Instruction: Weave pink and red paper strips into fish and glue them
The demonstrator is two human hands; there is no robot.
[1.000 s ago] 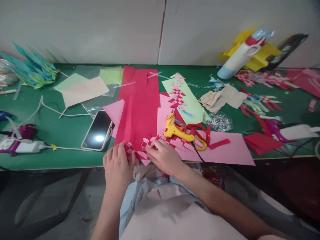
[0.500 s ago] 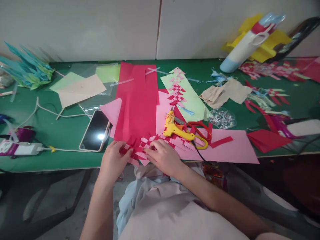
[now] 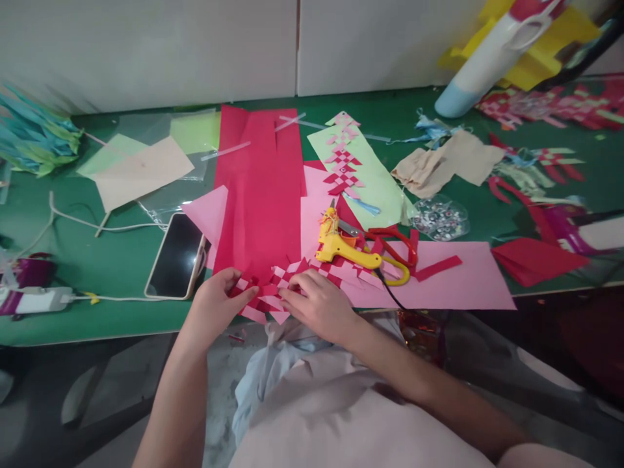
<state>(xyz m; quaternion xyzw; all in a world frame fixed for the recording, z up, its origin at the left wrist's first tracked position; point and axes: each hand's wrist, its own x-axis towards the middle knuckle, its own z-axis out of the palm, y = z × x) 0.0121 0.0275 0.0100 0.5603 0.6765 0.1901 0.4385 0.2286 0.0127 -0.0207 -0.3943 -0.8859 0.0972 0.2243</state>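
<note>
My left hand [image 3: 219, 300] pinches the left end of a woven red and pink paper strip piece [image 3: 267, 303] at the table's front edge. On the same piece, farther right, my right hand [image 3: 316, 302] has its fingers closed, with the fingertips partly hidden. Just beyond my right hand lies a yellow hot glue gun [image 3: 344, 250], resting over more woven paper. Scissors with red and yellow handles [image 3: 400, 273] lie partly under it. Red paper sheets [image 3: 258, 195] stretch away behind the woven piece.
A phone [image 3: 176, 257] lies left of my hands. Pale green paper [image 3: 383, 188] carries a finished-looking woven paper fish chain [image 3: 342, 159]. Farther right are a bag of googly eyes [image 3: 441, 218], beige cloth [image 3: 451, 162] and a white and blue bottle [image 3: 482, 71]. A power strip [image 3: 36, 299] sits at the left.
The camera view has shifted a little, so the table's things appear displaced. Both hands stay on the woven paper, with my left fingers slightly rearranged at its left end.
</note>
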